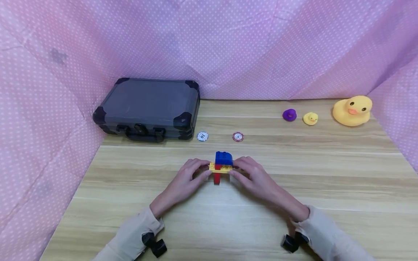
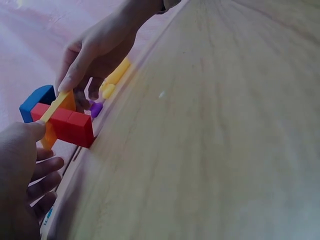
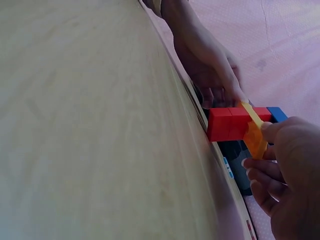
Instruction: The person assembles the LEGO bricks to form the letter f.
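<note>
Both hands hold a small assembly of toy building bricks above the middle of the table. A long yellow brick (image 1: 225, 169) runs crosswise, with a blue brick (image 1: 223, 158) that has a curved edge at the top. Stacked red bricks (image 2: 75, 125) pass by the yellow one and reach down towards the tabletop; whether they touch it I cannot tell. My left hand (image 1: 187, 179) pinches the yellow brick's left end between thumb and fingers. Its right end is pinched by my right hand (image 1: 256, 180). In the right wrist view the yellow brick (image 3: 256, 137) partly hides behind my right fingers.
A dark grey hard case (image 1: 147, 103) lies at the back left of the wooden table (image 1: 222, 224). Beyond the hands are a white-and-blue chip (image 1: 203, 136) and a red chip (image 1: 238, 136). Purple (image 1: 289, 115), small yellow (image 1: 310, 118) and large yellow (image 1: 352, 111) ducks sit back right.
</note>
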